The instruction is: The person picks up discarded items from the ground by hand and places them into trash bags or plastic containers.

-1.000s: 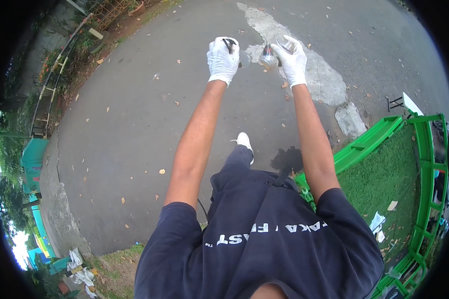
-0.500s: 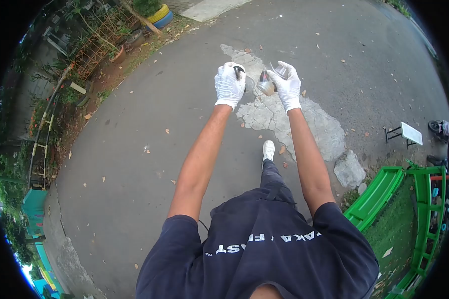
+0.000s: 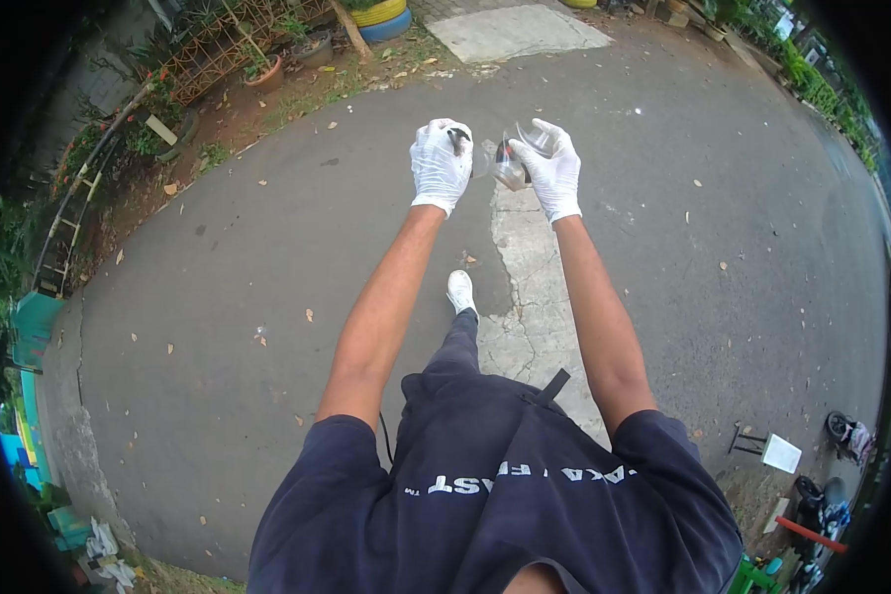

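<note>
Both hands wear white gloves and are held out in front, a short gap apart. My left hand [image 3: 441, 166] is closed around a clear cup [image 3: 481, 161] with something black at its top; the fingers partly hide it. My right hand [image 3: 552, 168] is closed on clear containers. One is a clear cup [image 3: 511, 172] with a dark and red mark and a brownish tint low down. Another clear piece [image 3: 536, 136] sits tilted between thumb and fingers.
Grey asphalt [image 3: 366, 257] with a cracked pale patch [image 3: 530, 297] lies below. Potted plants [image 3: 264, 75] and a fence stand at upper left, a pale slab [image 3: 517, 33] at the top. A small white table [image 3: 781, 453] and motorbikes [image 3: 812, 507] are at lower right.
The view has moved forward along the road, and the green metal structure has mostly left the frame. A different stretch of pale patch lies underfoot. Both hands keep their hold.
</note>
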Demonstrator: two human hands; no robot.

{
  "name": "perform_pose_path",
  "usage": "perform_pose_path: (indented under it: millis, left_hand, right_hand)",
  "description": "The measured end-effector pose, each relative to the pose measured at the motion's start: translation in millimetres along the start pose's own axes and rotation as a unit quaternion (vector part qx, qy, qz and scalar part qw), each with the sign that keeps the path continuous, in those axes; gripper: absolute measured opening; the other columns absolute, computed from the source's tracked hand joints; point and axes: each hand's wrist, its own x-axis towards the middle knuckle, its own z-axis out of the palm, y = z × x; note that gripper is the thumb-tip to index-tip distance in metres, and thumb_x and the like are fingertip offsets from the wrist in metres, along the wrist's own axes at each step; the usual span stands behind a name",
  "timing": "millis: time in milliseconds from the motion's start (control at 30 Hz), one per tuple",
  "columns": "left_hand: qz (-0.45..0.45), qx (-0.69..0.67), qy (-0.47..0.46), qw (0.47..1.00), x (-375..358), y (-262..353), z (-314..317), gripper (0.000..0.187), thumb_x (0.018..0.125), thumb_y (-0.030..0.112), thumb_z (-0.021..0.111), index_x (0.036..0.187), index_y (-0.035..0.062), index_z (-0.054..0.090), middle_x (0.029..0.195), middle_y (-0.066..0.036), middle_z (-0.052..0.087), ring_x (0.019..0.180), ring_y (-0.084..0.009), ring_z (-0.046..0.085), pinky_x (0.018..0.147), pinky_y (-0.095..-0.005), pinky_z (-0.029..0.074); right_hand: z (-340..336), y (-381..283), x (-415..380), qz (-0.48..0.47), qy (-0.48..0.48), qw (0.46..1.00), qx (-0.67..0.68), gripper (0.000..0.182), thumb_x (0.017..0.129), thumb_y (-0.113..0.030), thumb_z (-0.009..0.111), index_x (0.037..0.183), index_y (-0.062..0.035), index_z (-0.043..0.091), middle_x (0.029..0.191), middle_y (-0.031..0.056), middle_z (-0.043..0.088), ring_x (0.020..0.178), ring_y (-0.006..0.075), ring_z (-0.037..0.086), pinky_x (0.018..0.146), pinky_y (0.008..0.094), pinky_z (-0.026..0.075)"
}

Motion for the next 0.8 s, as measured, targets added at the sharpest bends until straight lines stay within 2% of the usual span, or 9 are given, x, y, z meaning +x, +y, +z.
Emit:
perform_pose_path:
  millis: [167, 233, 333, 400, 433, 567, 667, 800]
  left_hand:
    - [0.044, 0.040, 0.002, 0.998, 132.1, -101.4, 156.8, 0.011, 0.085, 0.013, 0.073, 0.096, 0.0128, 0.072, 0.104, -0.010, 0.069, 0.099, -0.0343, 0.066, 0.086, -0.0474, 0.056]
    - [0.028, 0.032, -0.025, 0.999, 188.9, -113.8, 208.5, 0.010, 0.085, 0.013, 0.073, 0.095, 0.0136, 0.073, 0.105, -0.009, 0.069, 0.100, -0.0339, 0.065, 0.087, -0.0471, 0.056]
    - [0.022, 0.035, -0.065, 0.997, 267.8, -138.7, 286.3, 0.008, 0.084, 0.014, 0.073, 0.092, 0.0163, 0.074, 0.107, -0.008, 0.068, 0.103, -0.0328, 0.064, 0.089, -0.0473, 0.055]
    - [0.097, 0.070, -0.047, 0.992, 324.9, -153.1, 335.4, 0.017, 0.089, 0.019, 0.075, 0.103, 0.0116, 0.068, 0.102, -0.015, 0.069, 0.094, -0.0360, 0.068, 0.085, -0.0483, 0.056]
    - [0.127, 0.081, -0.056, 0.987, 352.2, -165.1, 361.1, 0.014, 0.086, 0.015, 0.074, 0.100, 0.0129, 0.071, 0.104, -0.012, 0.069, 0.099, -0.0343, 0.066, 0.086, -0.0475, 0.055]
    - [0.129, 0.100, -0.076, 0.984, 457.8, -219.4, 475.1, 0.013, 0.084, 0.012, 0.073, 0.096, 0.0158, 0.073, 0.106, -0.009, 0.069, 0.102, -0.0341, 0.064, 0.088, -0.0476, 0.053]
    - [0.135, 0.128, -0.051, 0.981, 542.3, -265.2, 569.9, 0.016, 0.083, 0.021, 0.076, 0.099, 0.0177, 0.075, 0.111, -0.005, 0.067, 0.110, -0.0308, 0.060, 0.092, -0.0465, 0.048]
    - [0.102, 0.167, -0.067, 0.978, 652.1, -315.2, 677.9, 0.020, 0.083, 0.022, 0.078, 0.101, 0.0175, 0.074, 0.114, -0.006, 0.066, 0.112, -0.0310, 0.059, 0.094, -0.0482, 0.046]
  right_hand:
    - [61.2, 111.3, 161.3, 0.000, 0.022, 1.000, -0.010, 0.057, 0.078, -0.018, 0.092, 0.126, -0.0002, 0.067, 0.111, 0.0151, 0.075, 0.101, 0.0196, 0.072, 0.091, 0.0341, 0.057]
    - [76.2, 156.8, 233.4, 0.001, 0.031, 0.999, -0.009, 0.057, 0.077, -0.017, 0.092, 0.126, -0.0002, 0.067, 0.113, 0.0155, 0.075, 0.101, 0.0205, 0.072, 0.092, 0.0343, 0.057]
    - [76.4, 185.4, 328.0, 0.022, 0.043, 0.998, -0.046, 0.057, 0.077, -0.017, 0.092, 0.126, -0.0005, 0.067, 0.113, 0.0153, 0.075, 0.101, 0.0202, 0.072, 0.092, 0.0339, 0.057]
    - [79.9, 211.8, 403.6, 0.036, 0.035, 0.998, -0.042, 0.058, 0.077, -0.017, 0.092, 0.127, -0.0006, 0.067, 0.113, 0.0156, 0.074, 0.101, 0.0199, 0.072, 0.091, 0.0341, 0.057]
    - [83.5, 228.4, 440.4, 0.046, 0.050, 0.996, -0.052, 0.058, 0.077, -0.017, 0.092, 0.127, -0.0007, 0.067, 0.113, 0.0155, 0.074, 0.100, 0.0199, 0.072, 0.090, 0.0342, 0.057]
    - [117.7, 300.3, 584.4, 0.033, 0.058, 0.996, -0.053, 0.057, 0.078, -0.017, 0.092, 0.127, -0.0012, 0.067, 0.110, 0.0149, 0.075, 0.098, 0.0197, 0.072, 0.089, 0.0338, 0.057]
    - [147.0, 364.8, 709.7, 0.018, 0.039, 0.998, -0.039, 0.057, 0.078, -0.018, 0.092, 0.127, -0.0010, 0.067, 0.111, 0.0153, 0.075, 0.098, 0.0194, 0.072, 0.089, 0.0333, 0.057]
    - [162.1, 439.4, 861.6, 0.013, -0.001, 0.998, -0.059, 0.057, 0.079, -0.018, 0.092, 0.127, -0.0009, 0.067, 0.111, 0.0151, 0.075, 0.098, 0.0199, 0.072, 0.090, 0.0338, 0.057]
